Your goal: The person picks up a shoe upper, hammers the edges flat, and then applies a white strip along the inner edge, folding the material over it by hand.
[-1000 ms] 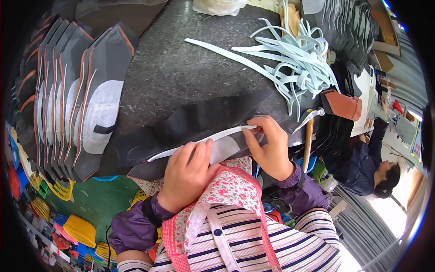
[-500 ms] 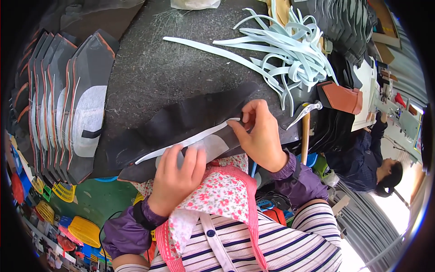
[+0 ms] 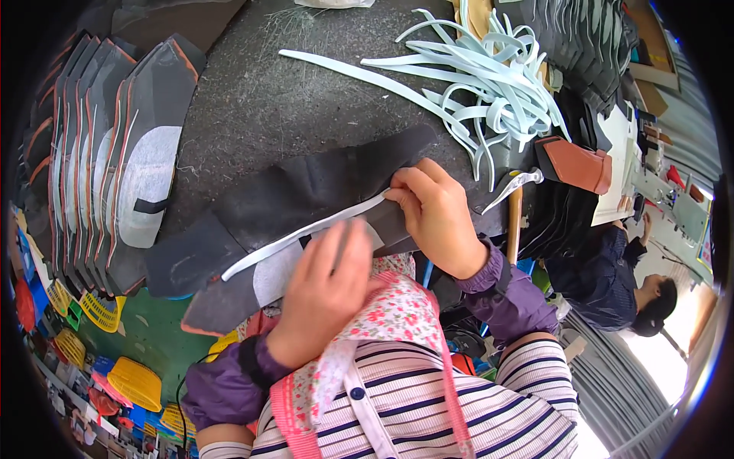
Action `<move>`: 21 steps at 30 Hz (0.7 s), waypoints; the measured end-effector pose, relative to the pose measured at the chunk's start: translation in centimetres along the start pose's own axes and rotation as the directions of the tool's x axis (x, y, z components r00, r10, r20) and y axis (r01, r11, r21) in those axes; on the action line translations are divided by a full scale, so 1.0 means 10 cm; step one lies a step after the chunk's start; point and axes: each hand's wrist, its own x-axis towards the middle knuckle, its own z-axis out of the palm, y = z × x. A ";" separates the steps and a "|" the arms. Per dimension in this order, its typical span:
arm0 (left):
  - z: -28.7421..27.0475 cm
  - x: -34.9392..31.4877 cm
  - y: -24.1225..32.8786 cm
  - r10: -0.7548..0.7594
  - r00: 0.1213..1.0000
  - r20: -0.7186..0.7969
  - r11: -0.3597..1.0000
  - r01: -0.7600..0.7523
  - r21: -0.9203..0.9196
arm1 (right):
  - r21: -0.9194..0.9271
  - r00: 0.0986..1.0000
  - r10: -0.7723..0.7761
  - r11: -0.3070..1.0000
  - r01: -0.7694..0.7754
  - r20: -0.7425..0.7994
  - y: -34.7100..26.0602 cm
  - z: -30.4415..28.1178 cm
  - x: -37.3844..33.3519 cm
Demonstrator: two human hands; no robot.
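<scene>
In the head view, your right hand [image 3: 434, 210] is just right of the centre of the frame, thumb and forefinger closed in a pinch on the upper right end of a white strip [image 3: 304, 232]. The strip slants down from that pinch to the left of centre, where its other end lies loose. It runs along a folded dark piece [image 3: 294, 187], which stretches across the middle of the frame. Below the strip, the lower layer of that piece bears a pale patch [image 3: 275, 274].

Your left hand [image 3: 329, 283] is at the lower centre, over the lower layer, its fingers bent and a little spread. They are blurred, so you cannot tell whether they press on the piece or hold anything.

Around your work, the dark table [image 3: 245, 115] fills the upper middle. A tangled heap of pale strips [image 3: 505, 88] lies at the upper right, one long end reaching toward the upper centre. Below the heap are a brown piece [image 3: 577, 168] and a tool's wooden handle [image 3: 515, 218]. A row of dark panels [image 3: 153, 183] stands at the upper left. Yellow baskets [image 3: 135, 382] sit at the lower left, and another person [image 3: 604, 275] is at the right edge.
</scene>
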 end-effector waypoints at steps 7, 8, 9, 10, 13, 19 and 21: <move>0.16 0.35 0.06 -0.100 0.988 0.115 0.984 0.115 -0.137 | -0.030 0.988 -0.090 0.995 0.094 0.122 -0.09 -0.30 0.27; 0.16 0.37 0.07 -0.115 0.985 0.131 0.981 0.134 -0.144 | -0.090 0.992 -0.125 0.988 0.124 0.003 -0.14 -0.33 0.35; 0.17 0.39 0.09 -0.116 0.985 0.129 0.981 0.134 -0.143 | -0.153 0.979 -0.166 0.977 0.147 -0.115 -0.16 -0.35 0.39; 0.19 0.40 0.10 -0.122 0.985 0.124 0.984 0.137 -0.116 | -0.154 0.979 -0.167 0.977 0.149 -0.116 -0.16 -0.33 0.42; 0.29 0.40 0.13 -0.130 0.985 0.115 0.988 0.138 -0.065 | -0.165 0.963 -0.257 0.949 0.267 0.082 -0.17 -0.31 0.47; 0.48 0.14 0.10 -0.084 0.995 -0.052 0.996 0.084 -0.009 | -0.174 0.805 -0.410 0.837 0.519 0.428 -0.15 -0.50 0.14; 0.49 0.07 0.11 -0.067 0.994 -0.082 0.997 0.062 -0.054 | -0.152 0.703 -0.590 0.713 0.685 0.397 -0.05 -0.48 -0.04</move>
